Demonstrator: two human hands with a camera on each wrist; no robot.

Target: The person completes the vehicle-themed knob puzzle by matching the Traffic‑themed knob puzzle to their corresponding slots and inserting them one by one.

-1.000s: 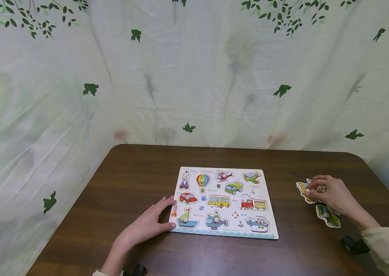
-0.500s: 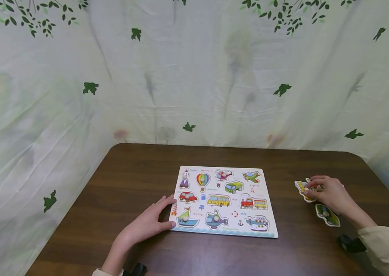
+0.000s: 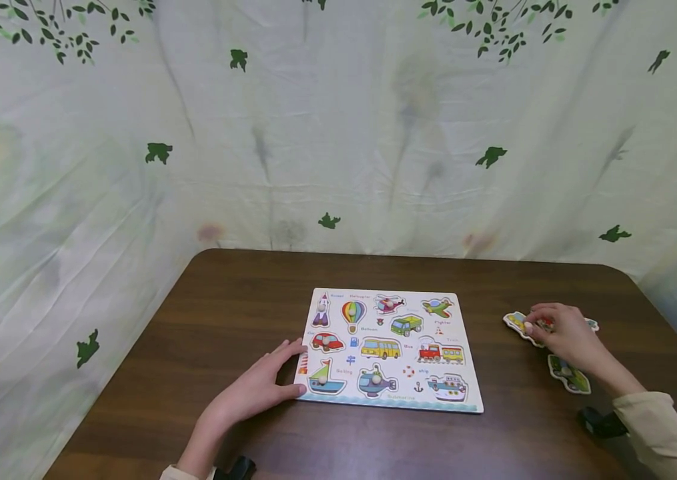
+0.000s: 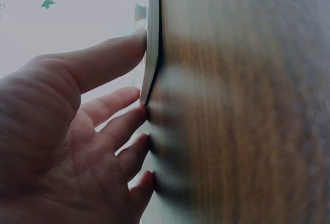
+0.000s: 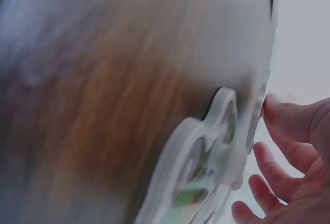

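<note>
In the head view a white puzzle board [image 3: 407, 395] with pictures of vehicles lies on the table. My left hand [image 3: 260, 383] rests at its left edge, fingers fairly straight, the thumb at the near corner. The left wrist view shows the fingertips along the board's edge [image 4: 152, 49]. On the right, my right hand [image 3: 566, 337] pinches a knobbed puzzle piece with yellow on it [image 3: 515, 321] between thumb and forefinger. Red printing shows under the fingers, partly hidden. A green puzzle piece [image 3: 569, 375] lies just nearer, below the wrist.
The brown table [image 3: 224, 307] has rounded far corners. Behind it hangs a pale curtain [image 3: 362, 133] printed with leaves and birds. Another white-edged puzzle piece [image 3: 592, 325] peeks out behind the right hand.
My right hand has shifted slightly left, and the yellow puzzle piece has slid left and turned with it. More of the piece behind the hand shows. My left hand has stayed put.
</note>
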